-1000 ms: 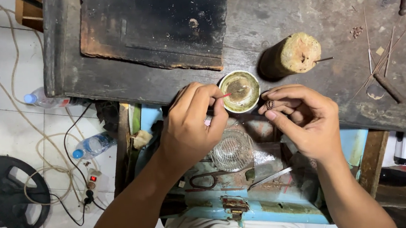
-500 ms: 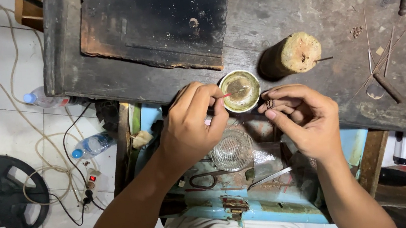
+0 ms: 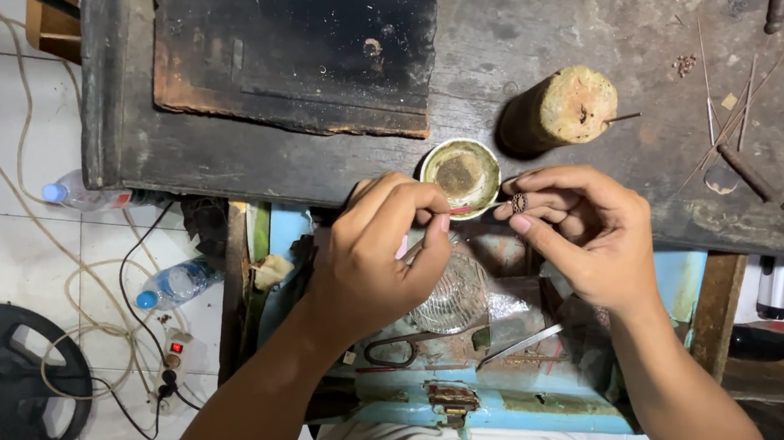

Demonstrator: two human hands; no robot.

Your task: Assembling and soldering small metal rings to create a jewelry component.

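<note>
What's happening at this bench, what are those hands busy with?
A person sits at a dark, worn wooden workbench. The right hand pinches a small ornate ring between its fingertips. The left hand holds a thin tool whose tip points at the ring, just in front of a small round metal dish. A short wooden stump stands beside the dish. Below the hands, an open blue drawer holds a clear glass dish, scissors and tweezers.

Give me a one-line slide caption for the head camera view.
Left hand holds a thin tool beside a small round dish while right hand pinches a tiny ring-like piece at a worn wooden workbench.
</note>
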